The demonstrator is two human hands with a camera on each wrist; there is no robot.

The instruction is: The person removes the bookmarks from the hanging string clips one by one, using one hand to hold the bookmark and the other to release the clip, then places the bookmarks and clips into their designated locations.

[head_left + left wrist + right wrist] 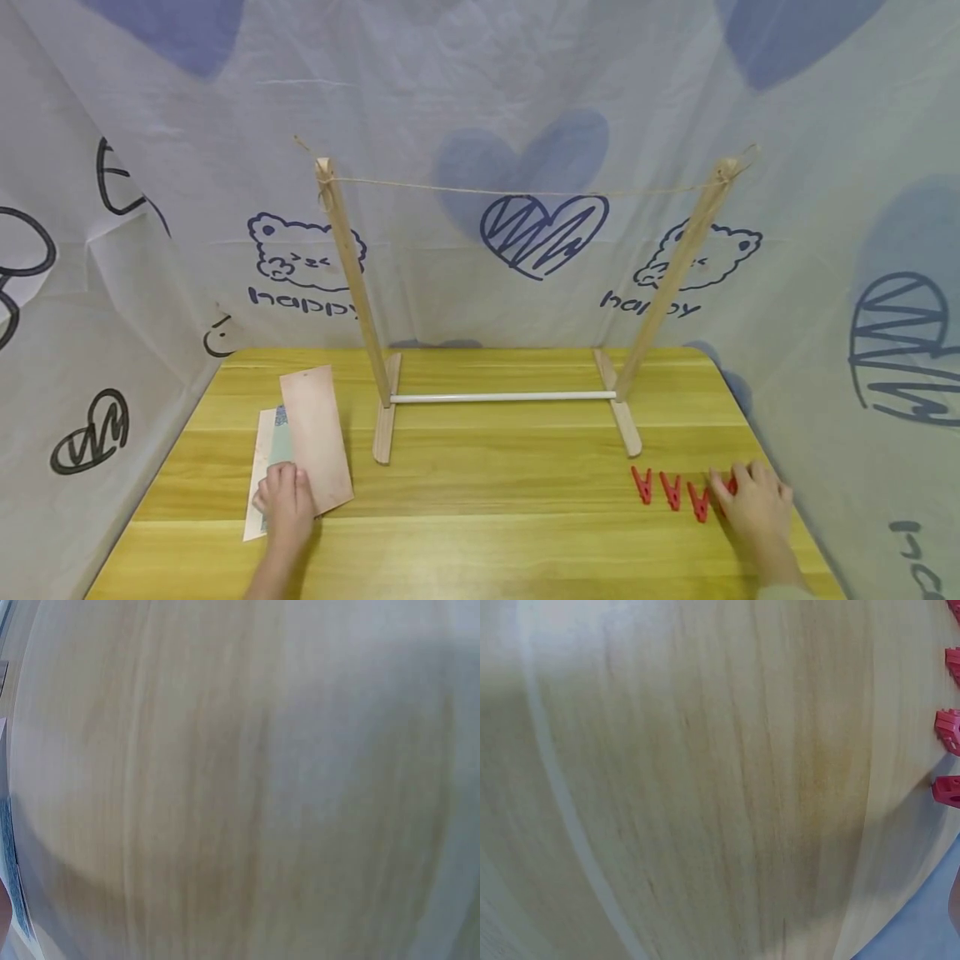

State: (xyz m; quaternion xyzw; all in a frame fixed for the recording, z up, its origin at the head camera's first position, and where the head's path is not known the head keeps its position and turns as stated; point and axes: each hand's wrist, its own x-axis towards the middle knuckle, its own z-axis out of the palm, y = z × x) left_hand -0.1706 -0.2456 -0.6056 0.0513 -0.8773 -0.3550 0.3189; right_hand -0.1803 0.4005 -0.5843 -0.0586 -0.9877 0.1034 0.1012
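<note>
My left hand is at the lower left edge of a plain pale pink card, pinching it there with thumb and curled fingers. This card lies slanted over a green card with a blue pattern and a cream card; the hand hides part of them. At the table's right, my right hand pinches a red clothespin between thumb and fingers, covering much of it. Beside it, more red clothespins lie in a row; several show at the right wrist view's edge.
A wooden stand with two uprights, flat feet and a white crossbar stands at the back of the wooden table. A thin string runs between the upright tops. Printed cloth hangs behind and at both sides.
</note>
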